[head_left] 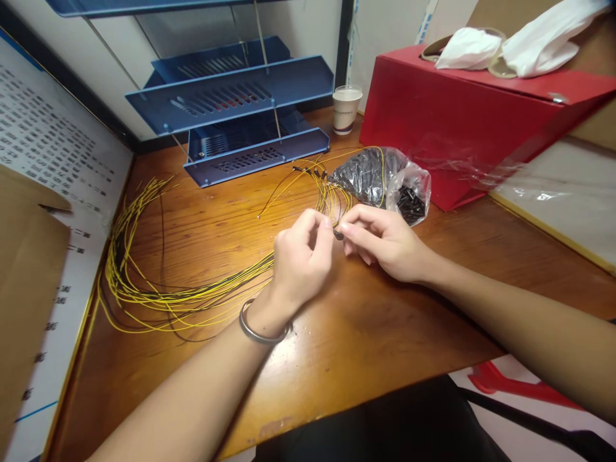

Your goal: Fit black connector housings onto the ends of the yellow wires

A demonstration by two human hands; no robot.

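Left hand point(301, 256) pinches thin yellow wires point(144, 289); right hand point(380, 240) grips small black cap point(339, 235). Risk: cap slips, rolls across wooden desk point(360, 346).

Both forearms reach in from the near edge, converging at centre. Left hand point(301, 256): fingers curled, thumb and forefinger pinched together, back of hand toward the camera, metal bangle point(260, 327) on the wrist. Right hand point(385, 240): palm down, forefinger and thumb extended to meet the left fingertips. Hands touch at the tips.
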